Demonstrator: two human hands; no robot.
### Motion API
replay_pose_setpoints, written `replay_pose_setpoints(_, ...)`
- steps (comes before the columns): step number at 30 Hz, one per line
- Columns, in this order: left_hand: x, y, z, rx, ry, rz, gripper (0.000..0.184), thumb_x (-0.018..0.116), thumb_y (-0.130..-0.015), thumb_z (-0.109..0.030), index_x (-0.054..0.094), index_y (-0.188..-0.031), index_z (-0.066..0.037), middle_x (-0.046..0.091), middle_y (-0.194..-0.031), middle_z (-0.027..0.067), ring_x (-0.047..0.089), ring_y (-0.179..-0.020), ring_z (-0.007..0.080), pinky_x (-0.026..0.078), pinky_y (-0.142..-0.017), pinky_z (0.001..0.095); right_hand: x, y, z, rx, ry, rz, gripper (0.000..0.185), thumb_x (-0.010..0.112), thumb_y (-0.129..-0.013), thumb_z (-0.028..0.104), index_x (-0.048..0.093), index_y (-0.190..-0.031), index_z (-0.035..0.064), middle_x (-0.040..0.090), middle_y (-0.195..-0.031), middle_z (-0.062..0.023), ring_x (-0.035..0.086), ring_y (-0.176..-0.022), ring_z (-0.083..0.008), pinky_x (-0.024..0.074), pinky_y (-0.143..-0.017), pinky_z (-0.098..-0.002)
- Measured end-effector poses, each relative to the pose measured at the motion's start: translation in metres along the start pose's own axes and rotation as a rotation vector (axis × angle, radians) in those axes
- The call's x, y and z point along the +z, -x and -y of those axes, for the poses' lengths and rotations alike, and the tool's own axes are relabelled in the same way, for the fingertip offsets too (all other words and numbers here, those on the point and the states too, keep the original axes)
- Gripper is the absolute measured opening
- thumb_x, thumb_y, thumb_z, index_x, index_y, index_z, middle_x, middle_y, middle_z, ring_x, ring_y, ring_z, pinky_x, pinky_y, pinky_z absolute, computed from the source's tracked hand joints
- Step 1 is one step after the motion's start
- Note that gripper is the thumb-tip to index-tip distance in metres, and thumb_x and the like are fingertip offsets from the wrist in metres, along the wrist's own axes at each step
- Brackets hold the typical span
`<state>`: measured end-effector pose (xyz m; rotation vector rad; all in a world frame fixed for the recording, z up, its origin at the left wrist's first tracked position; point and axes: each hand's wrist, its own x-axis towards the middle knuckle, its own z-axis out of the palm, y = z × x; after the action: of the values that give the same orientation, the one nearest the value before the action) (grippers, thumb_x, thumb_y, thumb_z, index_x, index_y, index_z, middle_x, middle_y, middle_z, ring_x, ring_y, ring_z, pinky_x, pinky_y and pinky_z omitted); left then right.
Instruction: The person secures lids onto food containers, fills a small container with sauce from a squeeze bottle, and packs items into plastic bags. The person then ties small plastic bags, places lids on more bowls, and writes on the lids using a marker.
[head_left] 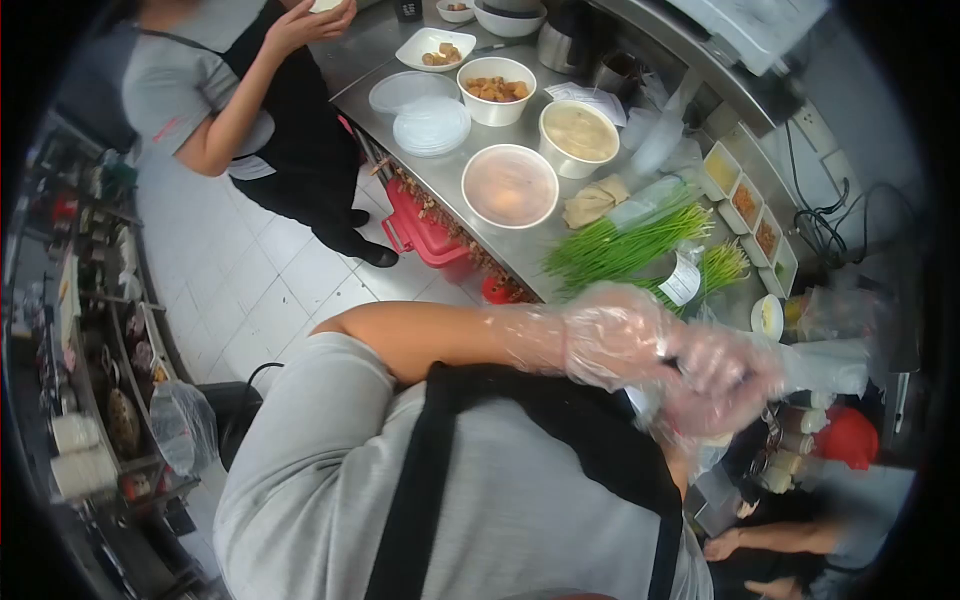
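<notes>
My left hand (620, 335) wears a clear, loose plastic glove and reaches across in front of my chest. My right hand (725, 385), also in a clear plastic glove, meets it at the right. The two hands touch and overlap, and the right one is smeared by motion. The left fingers are mostly hidden where the hands meet, so any grip there cannot be made out. Just beyond the hands lies a bunch of green garlic chives (630, 235), beside a smaller bundle (722, 265) with a white label (681, 280).
On the steel counter (425, 175) stand a bowl of brown chunks (497, 90), a pale-filled bowl (578, 135), a covered bowl (510, 187) and stacked plastic lids (432, 126). Small condiment trays (745, 205) line the wall. Co-workers stand upper left (220, 90) and lower right (800, 540).
</notes>
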<state>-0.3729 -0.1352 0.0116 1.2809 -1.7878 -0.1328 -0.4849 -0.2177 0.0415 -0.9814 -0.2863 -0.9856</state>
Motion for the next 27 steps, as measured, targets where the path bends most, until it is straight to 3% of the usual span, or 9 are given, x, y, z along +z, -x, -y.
replay_pose_setpoints(4,-0.064,0.039,0.023,-0.085,-0.026,0.128,0.044,0.06,-0.084,-0.047,0.057,-0.091,-0.004,0.058,-0.074,0.0171,0.059,-0.069,0.0379,0.045,-0.06,0.0462,0.043,-0.014,-0.047,0.13,-0.109,0.045,0.039,0.047,-0.097,0.035,0.041,-0.067,0.0105,0.037,-0.046,-0.0001,0.033,-0.039,-0.015,0.034,-0.044,-0.0307)
replay_pose_setpoints(8,-0.105,0.085,0.054,-0.145,0.072,0.287,0.047,0.057,-0.086,-0.048,0.058,-0.094,-0.001,0.06,-0.08,0.0173,0.059,-0.077,0.0372,0.047,-0.069,0.0462,0.066,-0.064,-0.026,0.243,-0.206,0.363,0.032,0.054,-0.093,0.031,0.045,-0.069,0.0121,0.039,-0.048,0.0019,0.037,-0.043,-0.0121,0.0369,-0.047,-0.0282)
replay_pose_setpoints(11,-0.135,0.13,0.088,-0.21,-0.048,0.283,0.047,0.058,-0.086,-0.046,0.058,-0.099,-0.001,0.062,-0.099,0.0165,0.058,-0.097,0.0348,0.047,-0.084,0.0445,0.086,-0.082,-0.06,0.073,-0.138,-0.121,0.026,0.069,-0.084,0.026,0.049,-0.073,0.0148,0.045,-0.06,0.006,0.046,-0.056,-0.0077,0.038,-0.045,-0.0266)
replay_pose_setpoints(13,-0.151,0.158,0.116,-0.212,-0.203,0.177,0.044,0.06,-0.086,-0.042,0.058,-0.104,-0.002,0.057,-0.118,0.0162,0.053,-0.114,0.0348,0.043,-0.097,0.0436,0.076,-0.086,-0.106,0.226,-0.076,-0.31,0.035,0.065,-0.083,0.044,0.056,-0.079,0.0108,0.052,-0.074,0.0014,0.049,-0.062,-0.0114,0.0419,-0.051,-0.0273)
replay_pose_setpoints(15,-0.152,0.175,0.139,-0.184,-0.234,0.1,0.046,0.059,-0.086,-0.041,0.059,-0.103,0.002,0.053,-0.126,0.0211,0.048,-0.122,0.0354,0.039,-0.104,0.042,0.021,-0.071,-0.156,0.578,0.087,-0.056,0.059,0.05,-0.084,0.065,0.061,-0.086,0.0065,0.055,-0.079,-0.0037,0.051,-0.062,-0.0147,0.0455,-0.058,-0.0267)
replay_pose_setpoints(17,-0.143,0.186,0.154,-0.096,-0.306,0.104,0.049,0.059,-0.086,-0.04,0.058,-0.106,0.004,0.052,-0.127,0.0213,0.048,-0.122,0.0349,0.038,-0.105,0.0412,0.006,-0.046,-0.217,0.572,0.37,-0.42,0.043,0.054,-0.092,0.049,0.057,-0.086,0.0064,0.055,-0.081,-0.0034,0.055,-0.063,-0.0132,0.0455,-0.052,-0.0259)
replay_pose_setpoints(18,-0.143,0.185,0.156,-0.094,-0.295,0.114,0.05,0.059,-0.086,-0.041,0.058,-0.107,0.004,0.052,-0.126,0.0217,0.048,-0.122,0.0348,0.039,-0.105,0.0408,0.012,-0.044,-0.231,0.528,0.495,-0.316,0.028,0.06,-0.093,0.033,0.056,-0.086,0.0061,0.056,-0.081,-0.0024,0.057,-0.066,-0.0122,0.046,-0.054,-0.0261)
replay_pose_setpoints(22,-0.129,0.184,0.156,-0.074,-0.264,0.141,0.052,0.066,-0.082,-0.039,0.058,-0.112,0.003,0.052,-0.128,0.0212,0.048,-0.124,0.0331,0.04,-0.104,0.0399,0.024,-0.03,-0.255,0.518,0.783,-0.381,0.013,0.065,-0.086,0.012,0.055,-0.081,0.0049,0.056,-0.07,-0.0015,0.053,-0.059,-0.0105,0.0436,-0.057,-0.0245)
replay_pose_setpoints(27,-0.118,0.182,0.156,-0.068,-0.31,0.229,0.057,0.065,-0.081,-0.043,0.057,-0.117,0.001,0.051,-0.132,0.0186,0.049,-0.124,0.0309,0.043,-0.102,0.0382,0.017,-0.025,-0.261,0.46,0.989,-0.245,0.014,0.065,-0.083,0.007,0.056,-0.073,0.0027,0.056,-0.069,-0.0039,0.053,-0.063,-0.0119,0.0429,-0.06,-0.0284)
